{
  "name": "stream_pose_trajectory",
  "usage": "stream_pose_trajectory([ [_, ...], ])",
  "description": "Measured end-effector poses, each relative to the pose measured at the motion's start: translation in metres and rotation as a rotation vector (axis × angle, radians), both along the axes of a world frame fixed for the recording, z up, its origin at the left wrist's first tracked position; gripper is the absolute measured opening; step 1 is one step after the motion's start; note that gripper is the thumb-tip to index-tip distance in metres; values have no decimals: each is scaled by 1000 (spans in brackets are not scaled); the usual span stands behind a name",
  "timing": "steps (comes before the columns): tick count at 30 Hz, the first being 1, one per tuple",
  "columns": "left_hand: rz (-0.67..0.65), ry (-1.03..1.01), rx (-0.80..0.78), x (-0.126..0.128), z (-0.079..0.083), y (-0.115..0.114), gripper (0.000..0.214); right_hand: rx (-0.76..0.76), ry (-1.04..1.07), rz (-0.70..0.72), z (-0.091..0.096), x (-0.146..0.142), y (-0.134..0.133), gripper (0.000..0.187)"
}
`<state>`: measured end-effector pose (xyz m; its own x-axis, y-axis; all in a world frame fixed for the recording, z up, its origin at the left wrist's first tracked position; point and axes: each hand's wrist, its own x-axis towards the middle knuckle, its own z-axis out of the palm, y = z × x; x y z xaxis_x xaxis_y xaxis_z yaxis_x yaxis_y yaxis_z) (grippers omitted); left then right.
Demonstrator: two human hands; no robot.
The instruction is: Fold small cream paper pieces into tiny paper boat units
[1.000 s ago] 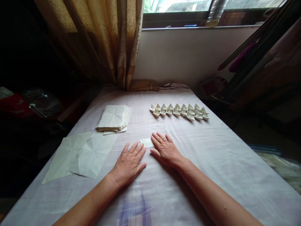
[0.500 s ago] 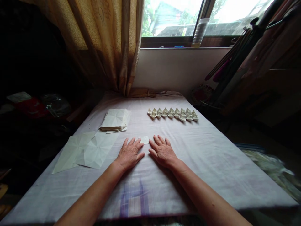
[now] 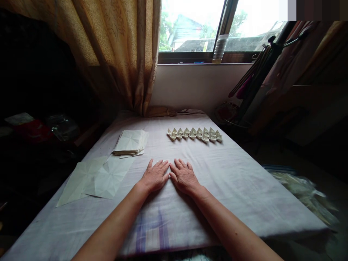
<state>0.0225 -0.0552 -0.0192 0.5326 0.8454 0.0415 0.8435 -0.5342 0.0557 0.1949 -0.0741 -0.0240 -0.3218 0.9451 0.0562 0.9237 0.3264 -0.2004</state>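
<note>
My left hand [image 3: 155, 176] lies palm down on the cloth-covered table [image 3: 231, 188], fingers stretched out. Beside it my right hand [image 3: 185, 177] rests flat too, its fingertips touching or nearly touching those of the left. The small folded white paper between them is now covered by the hands; at most a sliver shows at the left fingertips. To the left lie two creased paper sheets [image 3: 110, 180], partly overlapping. Beyond them stands a stack of creased square papers [image 3: 129, 140]. Several small folded paper pieces with pointed tips [image 3: 193, 133] are lined up in rows ahead on the right.
A gold curtain [image 3: 119, 54] hangs at the back left beside the window. On the sill stands a plastic bottle [image 3: 220, 49]. A dark stand with hanging clothes [image 3: 282, 61] rises at the right. Plastic bags [image 3: 301, 192] lie below the table's right edge.
My hands have come together over the small folded paper, the left moving rightward and covering it. The view has shifted slightly. Sheets, stack and folded pieces stay put on the table.
</note>
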Motion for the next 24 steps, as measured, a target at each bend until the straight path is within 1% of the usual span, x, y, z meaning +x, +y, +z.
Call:
stream_pose_trajectory([
  [4, 1, 9, 2, 4, 6, 19, 48, -1, 5, -3, 1, -1, 0, 52],
  [7, 2, 13, 19, 10, 9, 25, 47, -1, 3, -10, 1, -1, 0, 51],
  [9, 9, 13, 29, 10, 7, 22, 46, 0, 3, -13, 2, -1, -1, 51],
  [11, 26, 13, 36, 4, 3, 14, 47, 3, 3, -14, 2, 0, -1, 51],
  [15, 58, 22, 53, -17, -2, -7, 46, 11, 7, -13, 1, 0, -1, 50],
  [18, 68, 29, 67, -30, 0, -16, 45, 20, 9, -10, 2, -1, -2, 49],
  [21, 72, 27, 94, -30, 5, -14, 43, 26, 10, -11, 4, -1, -3, 48],
  [24, 67, 19, 125, -23, 9, -5, 40, 48, 4, 7, 7, -2, -1, 47],
])
